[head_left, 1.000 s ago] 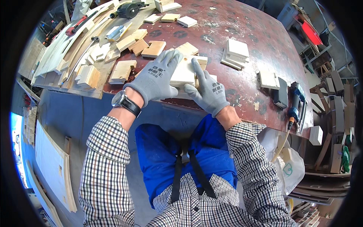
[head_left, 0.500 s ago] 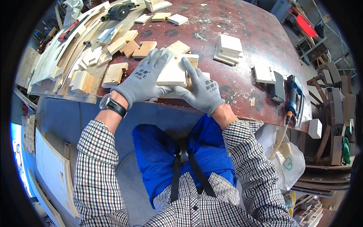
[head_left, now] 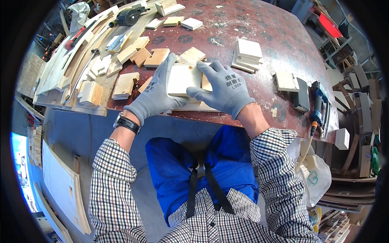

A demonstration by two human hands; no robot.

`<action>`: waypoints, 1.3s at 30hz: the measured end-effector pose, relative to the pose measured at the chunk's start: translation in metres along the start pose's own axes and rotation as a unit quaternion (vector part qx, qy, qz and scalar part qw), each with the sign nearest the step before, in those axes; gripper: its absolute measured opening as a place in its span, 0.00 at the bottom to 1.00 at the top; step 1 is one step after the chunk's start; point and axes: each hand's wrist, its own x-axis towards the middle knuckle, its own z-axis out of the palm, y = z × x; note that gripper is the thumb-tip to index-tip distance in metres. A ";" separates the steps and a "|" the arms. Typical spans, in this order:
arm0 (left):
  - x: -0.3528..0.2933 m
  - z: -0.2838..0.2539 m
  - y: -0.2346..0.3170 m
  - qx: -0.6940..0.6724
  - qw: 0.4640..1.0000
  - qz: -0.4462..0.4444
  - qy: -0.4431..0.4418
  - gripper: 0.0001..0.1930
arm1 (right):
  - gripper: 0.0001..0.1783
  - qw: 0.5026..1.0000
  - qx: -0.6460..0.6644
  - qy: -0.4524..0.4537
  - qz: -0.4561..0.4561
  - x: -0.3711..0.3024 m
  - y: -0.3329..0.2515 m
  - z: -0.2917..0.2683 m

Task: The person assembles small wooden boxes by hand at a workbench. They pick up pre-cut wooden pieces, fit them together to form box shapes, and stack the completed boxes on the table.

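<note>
A pale, squarish wooden block (head_left: 183, 79) lies near the front edge of the work table, between my two gloved hands. My left hand (head_left: 153, 92) is closed along its left side, with the fingers pointing away from me. On the right, my right hand (head_left: 228, 87) grips the block, its thumb on the near right corner and its fingers at the far right corner. Under and beside the block more light wood shows, partly covered by the right hand. Just beyond lies another flat wood piece (head_left: 192, 55). Both hands wear grey gloves.
Notched wood pieces (head_left: 157, 58) lie left of my hands. A small stack of square boards (head_left: 249, 49) sits to the right, then a blue air nailer (head_left: 319, 103) with a hose. A dark power tool (head_left: 129, 16) rests at the far left on the red-brown table (head_left: 279, 48).
The block has turned a little, so its right side face no longer shows. My right hand has shifted right and tilted further over the block. The whole view has moved slightly.
</note>
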 end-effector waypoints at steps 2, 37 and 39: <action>-0.003 -0.003 0.000 0.003 1.000 0.000 0.005 0.70 | 0.45 0.998 0.018 -0.063 0.010 0.008 -0.008 -0.009; -0.012 0.011 0.052 0.372 0.928 0.029 0.015 0.61 | 0.43 0.980 -0.055 0.066 0.178 -0.128 0.123 -0.012; -0.011 0.012 0.055 0.374 0.927 0.023 -0.002 0.60 | 0.42 0.981 -0.055 0.068 0.174 -0.129 0.123 -0.012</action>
